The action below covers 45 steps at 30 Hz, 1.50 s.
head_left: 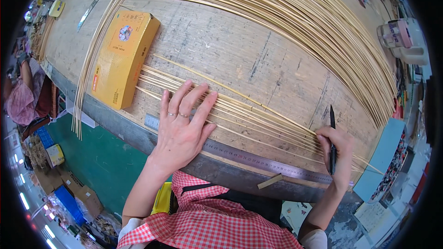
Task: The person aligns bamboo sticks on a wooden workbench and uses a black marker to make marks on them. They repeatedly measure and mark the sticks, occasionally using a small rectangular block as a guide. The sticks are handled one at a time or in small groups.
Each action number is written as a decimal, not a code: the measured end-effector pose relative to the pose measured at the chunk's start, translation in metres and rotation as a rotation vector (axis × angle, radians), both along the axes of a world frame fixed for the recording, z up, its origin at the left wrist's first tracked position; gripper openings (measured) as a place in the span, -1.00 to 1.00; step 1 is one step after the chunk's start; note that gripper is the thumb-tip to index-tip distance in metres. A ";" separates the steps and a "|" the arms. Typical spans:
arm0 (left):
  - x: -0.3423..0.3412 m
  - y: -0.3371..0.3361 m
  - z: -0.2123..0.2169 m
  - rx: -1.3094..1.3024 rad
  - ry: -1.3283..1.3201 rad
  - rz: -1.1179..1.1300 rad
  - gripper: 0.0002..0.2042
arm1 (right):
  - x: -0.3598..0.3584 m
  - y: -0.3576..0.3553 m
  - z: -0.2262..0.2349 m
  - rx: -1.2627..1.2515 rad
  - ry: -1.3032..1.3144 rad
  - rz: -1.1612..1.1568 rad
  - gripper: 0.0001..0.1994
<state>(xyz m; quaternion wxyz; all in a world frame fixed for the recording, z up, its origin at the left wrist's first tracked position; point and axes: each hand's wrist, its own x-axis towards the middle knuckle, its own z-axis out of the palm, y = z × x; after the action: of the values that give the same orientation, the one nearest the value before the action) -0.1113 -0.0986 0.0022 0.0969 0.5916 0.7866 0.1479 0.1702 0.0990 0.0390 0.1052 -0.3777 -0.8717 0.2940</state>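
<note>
Several thin bamboo sticks (258, 122) lie roughly side by side across the wooden table, their far-left ends close against a yellow box (115, 55). My left hand (180, 127) rests on them with fingers spread, two rings showing. In my right hand (340, 147) is a black pen (332, 117), upright with its pointed end upward. Fingertips of that hand touch the uppermost stick near its right end. A metal ruler (249, 159) runs along the table's near edge, partly under my left hand.
A large bundle of sticks (286, 9) spreads over the far side, and a smaller bunch (99, 41) passes left of the box. A short wooden piece (270, 181) lies at the near edge. Lidded jars (398, 33) stand at right; a blue-green board (380, 159) borders the right corner.
</note>
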 end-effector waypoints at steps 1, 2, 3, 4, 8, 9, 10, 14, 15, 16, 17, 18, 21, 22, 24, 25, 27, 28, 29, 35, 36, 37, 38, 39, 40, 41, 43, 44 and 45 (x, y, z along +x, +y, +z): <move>0.000 0.000 0.000 -0.010 -0.008 0.001 -0.29 | 0.000 0.000 -0.001 0.040 0.025 0.017 -0.86; 0.000 0.001 0.000 -0.020 -0.016 0.002 -0.29 | 0.000 0.000 0.000 0.032 0.017 0.015 -0.86; 0.000 0.001 0.001 -0.030 -0.024 0.002 -0.29 | -0.002 -0.001 0.001 0.025 0.009 0.013 -0.85; -0.001 0.001 0.001 -0.035 -0.015 -0.002 -0.29 | -0.003 -0.001 0.002 0.018 0.002 0.011 -0.84; -0.001 0.000 0.002 -0.050 0.008 -0.012 -0.30 | -0.005 -0.002 0.000 -0.026 -0.021 0.010 -0.83; -0.001 0.000 0.002 -0.052 0.010 -0.014 -0.30 | -0.006 -0.003 0.001 -0.028 -0.018 0.009 -0.83; -0.001 -0.001 0.001 -0.050 0.012 -0.013 -0.31 | -0.008 -0.004 0.001 -0.031 -0.014 0.008 -0.83; 0.000 -0.002 0.000 -0.041 0.011 -0.013 -0.31 | -0.010 -0.005 -0.004 0.019 0.006 0.020 -0.79; 0.001 -0.001 0.000 -0.039 0.010 -0.013 -0.31 | -0.010 -0.005 -0.007 0.036 0.027 0.028 -0.79; 0.001 -0.001 -0.001 -0.034 0.004 -0.012 -0.31 | -0.010 -0.005 -0.008 0.053 0.048 0.036 -0.79; 0.002 -0.001 -0.001 -0.030 -0.002 -0.010 -0.31 | -0.010 -0.004 -0.007 0.031 0.030 0.027 -0.79; 0.002 -0.001 -0.002 -0.026 -0.008 -0.007 -0.31 | -0.011 -0.004 -0.005 0.007 0.014 0.021 -0.80; 0.001 -0.002 -0.001 -0.028 0.000 -0.001 -0.31 | -0.012 -0.004 -0.006 -0.011 0.001 0.019 -0.82; 0.001 -0.002 -0.001 -0.030 -0.006 -0.006 -0.31 | -0.012 -0.004 -0.006 -0.009 0.005 0.021 -0.83; 0.001 -0.001 0.001 -0.043 -0.007 -0.007 -0.31 | -0.010 -0.006 -0.006 -0.030 0.004 -0.004 -0.82; 0.000 -0.001 0.002 -0.040 -0.008 -0.009 -0.31 | -0.010 -0.007 -0.006 -0.044 0.009 -0.013 -0.81; 0.001 0.000 0.000 -0.028 -0.018 -0.018 -0.30 | -0.009 -0.008 -0.005 -0.040 -0.004 -0.020 -0.82; 0.000 0.000 0.000 -0.026 -0.018 -0.017 -0.30 | -0.009 -0.008 -0.004 -0.035 -0.013 -0.026 -0.83; -0.001 0.000 0.000 -0.023 -0.018 -0.016 -0.30 | -0.011 -0.008 -0.004 -0.049 -0.001 -0.036 -0.83; -0.001 -0.005 -0.004 0.012 -0.050 0.009 -0.32 | -0.014 -0.009 -0.010 0.080 0.037 0.013 -0.83; 0.000 -0.004 -0.003 0.011 -0.047 0.007 -0.33 | -0.014 -0.009 -0.008 0.068 0.025 0.009 -0.83; 0.000 -0.004 -0.003 0.009 -0.044 0.004 -0.33 | -0.014 -0.008 -0.006 0.057 0.013 0.005 -0.82; -0.001 -0.004 -0.002 0.003 -0.030 0.001 -0.33 | -0.014 -0.008 -0.005 0.014 0.001 -0.011 -0.82; 0.000 -0.002 -0.003 0.000 -0.022 -0.008 -0.34 | -0.012 -0.007 -0.002 -0.027 -0.017 -0.031 -0.81; 0.000 -0.001 -0.003 -0.003 -0.014 -0.017 -0.34 | -0.010 -0.007 0.000 -0.068 -0.035 -0.053 -0.81; -0.001 -0.001 -0.003 -0.010 -0.006 -0.014 -0.35 | -0.010 -0.007 -0.003 -0.041 -0.015 -0.039 -0.80; -0.001 -0.002 -0.002 -0.014 0.006 -0.011 -0.36 | -0.010 -0.007 -0.010 0.023 0.020 -0.012 -0.78; 0.000 -0.002 -0.002 -0.009 0.008 -0.011 -0.36 | -0.009 -0.006 -0.007 0.013 0.011 -0.006 -0.78; 0.000 -0.003 -0.002 -0.009 0.016 -0.008 -0.37 | -0.011 -0.005 -0.007 -0.001 0.010 0.002 -0.77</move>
<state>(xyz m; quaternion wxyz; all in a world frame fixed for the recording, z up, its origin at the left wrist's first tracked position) -0.1112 -0.1011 -0.0002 0.0937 0.5954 0.7857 0.1392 0.1594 0.0937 0.0318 0.1089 -0.3753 -0.8715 0.2964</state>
